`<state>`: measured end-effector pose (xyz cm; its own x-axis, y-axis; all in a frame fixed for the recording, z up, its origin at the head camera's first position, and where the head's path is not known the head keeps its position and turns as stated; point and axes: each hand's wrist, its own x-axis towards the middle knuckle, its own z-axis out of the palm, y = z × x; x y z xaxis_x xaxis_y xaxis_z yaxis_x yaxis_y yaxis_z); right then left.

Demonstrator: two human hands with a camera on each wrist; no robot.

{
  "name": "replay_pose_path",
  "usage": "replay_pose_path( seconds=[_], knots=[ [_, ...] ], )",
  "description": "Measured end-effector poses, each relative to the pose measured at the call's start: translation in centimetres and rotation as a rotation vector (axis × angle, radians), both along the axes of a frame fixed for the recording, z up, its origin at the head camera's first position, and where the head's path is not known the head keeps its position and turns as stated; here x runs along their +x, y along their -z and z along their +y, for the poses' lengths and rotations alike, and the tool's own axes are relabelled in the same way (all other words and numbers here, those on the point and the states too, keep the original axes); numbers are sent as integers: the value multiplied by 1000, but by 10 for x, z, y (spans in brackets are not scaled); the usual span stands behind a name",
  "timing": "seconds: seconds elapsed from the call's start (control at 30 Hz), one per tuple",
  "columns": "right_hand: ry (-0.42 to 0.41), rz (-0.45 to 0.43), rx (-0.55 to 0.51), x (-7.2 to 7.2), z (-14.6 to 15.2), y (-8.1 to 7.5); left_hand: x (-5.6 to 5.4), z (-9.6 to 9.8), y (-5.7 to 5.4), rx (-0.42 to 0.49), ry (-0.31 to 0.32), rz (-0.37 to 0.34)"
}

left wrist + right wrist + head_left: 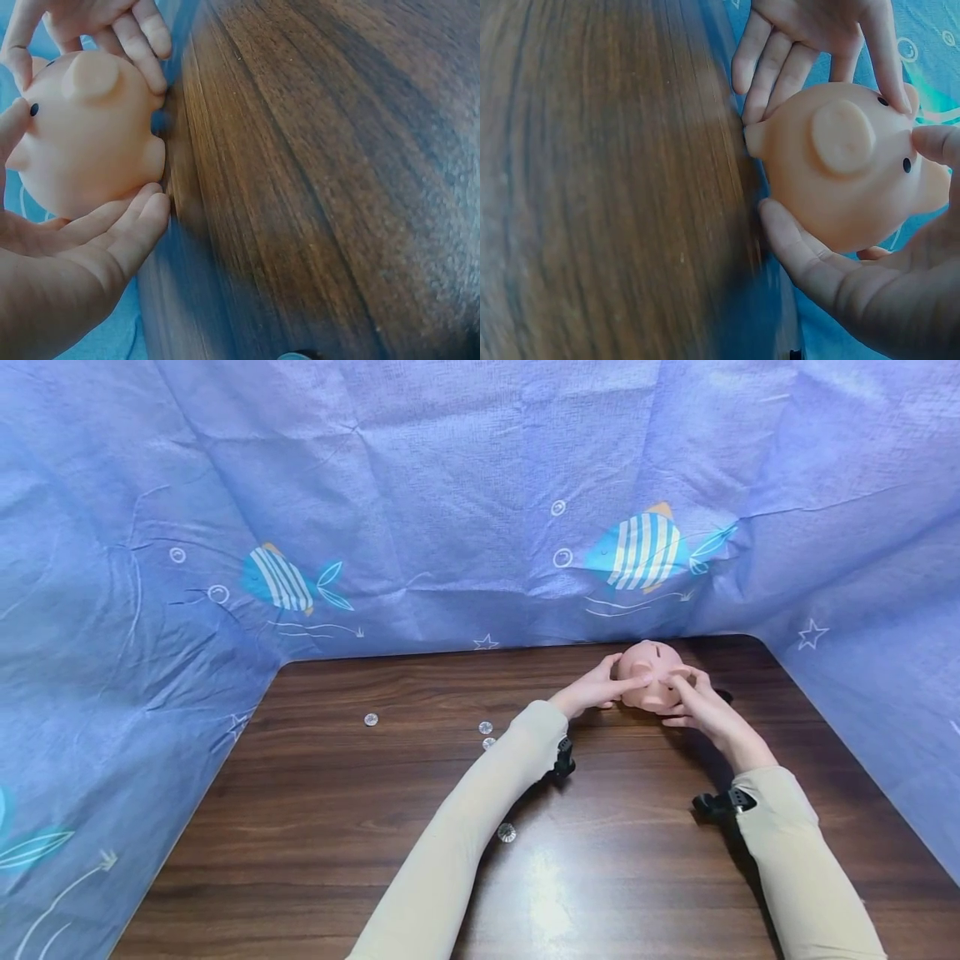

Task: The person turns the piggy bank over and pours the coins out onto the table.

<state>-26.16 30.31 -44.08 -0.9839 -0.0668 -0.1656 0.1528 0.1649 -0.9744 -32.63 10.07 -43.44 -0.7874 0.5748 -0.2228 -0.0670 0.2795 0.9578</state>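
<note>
A pink piggy bank (pixel 651 662) stands near the far right of the table, its coin slot facing up and its snout toward me. My left hand (pixel 592 687) holds its left side, thumb up by the face and fingers low along the body. On the opposite side my right hand (pixel 708 714) grips it the same way, with the thumb near an eye. In the left wrist view the piggy bank (pixel 90 142) has its feet at the tabletop. The right wrist view shows the round snout (pixel 843 136) between both hands.
Several clear, round cut gems lie on the dark wooden table (pixel 360 827): one gem (pixel 371 720) at the left, two close together by the left sleeve, another gem (pixel 507 832) nearer me. A blue fish-print cloth (pixel 450 510) hangs behind and beside the table.
</note>
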Motion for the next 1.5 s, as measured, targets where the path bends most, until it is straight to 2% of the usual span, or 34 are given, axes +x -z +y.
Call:
replay_pose_path(
  seconds=[0.4,0.7,0.93,1.0,1.1,1.2,1.3,1.43,1.5],
  knots=[
    [-36,-18,23,-1,0,-1,-1,-1,0,-6,-12,13],
    [-36,-19,126,-4,-1,-5,0,-1,-2,-46,-22,38],
    [-48,-5,240,-6,0,-10,-2,-13,-8,-88,-55,105],
    [-49,18,291,-5,0,-15,-4,-23,-12,-105,-56,162],
    [-43,48,333,-3,0,-24,-8,-46,-20,-178,-59,304],
    [-44,89,370,0,4,-32,-11,-72,-34,-262,-49,442],
    [-37,148,447,2,8,-40,-13,-105,-47,-298,-54,524],
    [55,272,541,6,7,-53,-13,-157,-68,-347,-106,594],
    [123,353,557,9,4,-59,-11,-185,-80,-384,-148,655]
  ],
)
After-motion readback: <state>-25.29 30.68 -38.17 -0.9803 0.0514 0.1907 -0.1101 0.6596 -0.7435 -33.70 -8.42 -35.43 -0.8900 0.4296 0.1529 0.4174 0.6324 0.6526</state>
